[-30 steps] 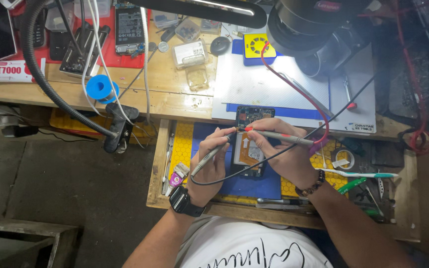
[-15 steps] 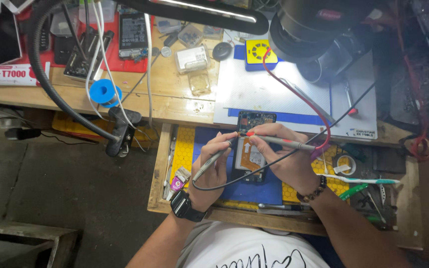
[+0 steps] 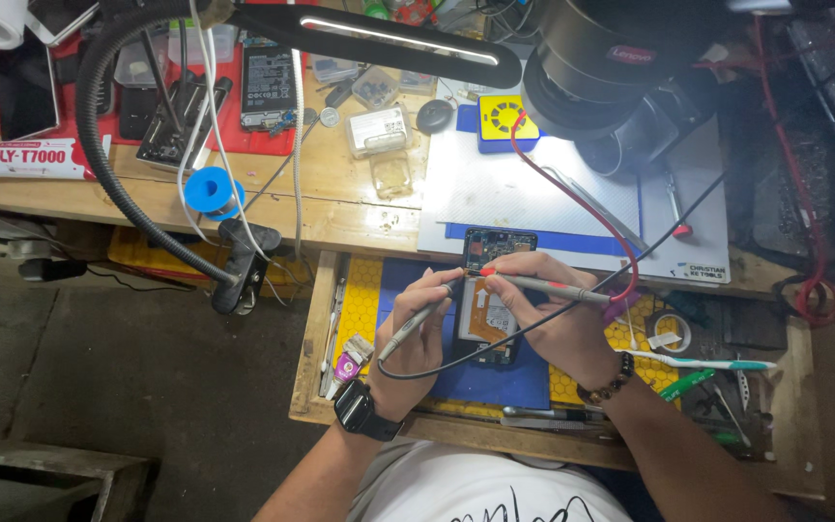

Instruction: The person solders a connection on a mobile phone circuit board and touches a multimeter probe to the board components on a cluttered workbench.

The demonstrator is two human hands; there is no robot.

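Over an open phone (image 3: 491, 311) lying on a blue mat (image 3: 495, 382) in the desk drawer, the left hand (image 3: 424, 333) gripped a black probe (image 3: 417, 324) and the right hand (image 3: 550, 319) a red probe (image 3: 543, 283), their fingers hiding much of the phone and the exact tip contact.

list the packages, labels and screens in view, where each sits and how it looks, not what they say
Glue tube: left bench edge, lying flat, white with red print.
Phone battery: red mat at the back, black rectangle, white label.
Small box: bench centre, clear, pale label.
Yellow meter: white mat's top edge, square, blue rim.
No lit screen shows.
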